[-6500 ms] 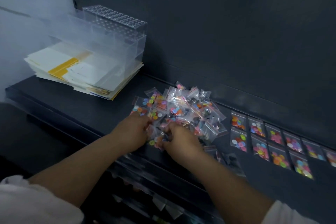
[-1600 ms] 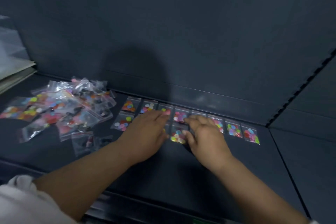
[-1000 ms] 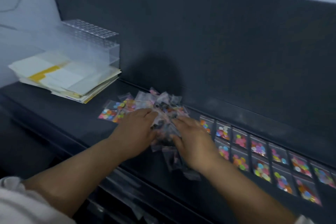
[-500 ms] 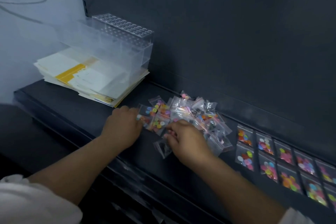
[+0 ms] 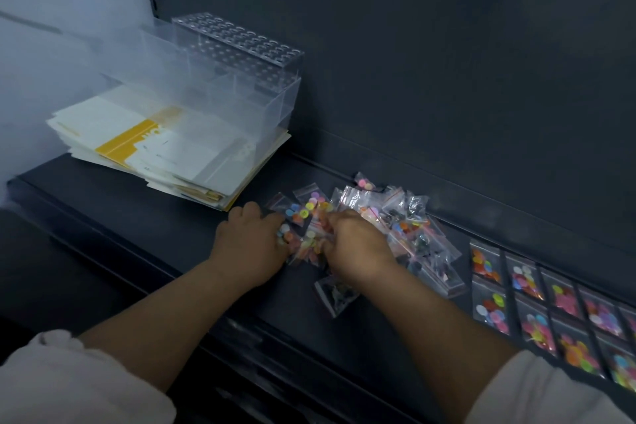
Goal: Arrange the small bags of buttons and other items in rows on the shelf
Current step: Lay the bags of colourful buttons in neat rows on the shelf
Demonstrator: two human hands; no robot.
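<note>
A loose pile of small clear bags (image 5: 395, 217) with coloured buttons lies in the middle of the dark shelf (image 5: 137, 217). My left hand (image 5: 251, 241) and my right hand (image 5: 358, 248) are at the pile's near left side, fingers curled into a few button bags (image 5: 309, 244) held between them. One bag with dark contents (image 5: 335, 293) lies apart, just in front of my right wrist. To the right, two neat rows of button bags (image 5: 537, 299) run along the shelf.
A stack of white and yellow papers (image 5: 151, 144) lies at the shelf's left end with a clear acrylic organiser (image 5: 220, 76) on top. The dark back panel (image 5: 447, 62) rises right behind the pile. The shelf's front edge (image 5: 103, 251) runs diagonally below my arms.
Over the last second my view swung from the rows back to the pile. Both hands closed in together on bags at the pile's near left side.
</note>
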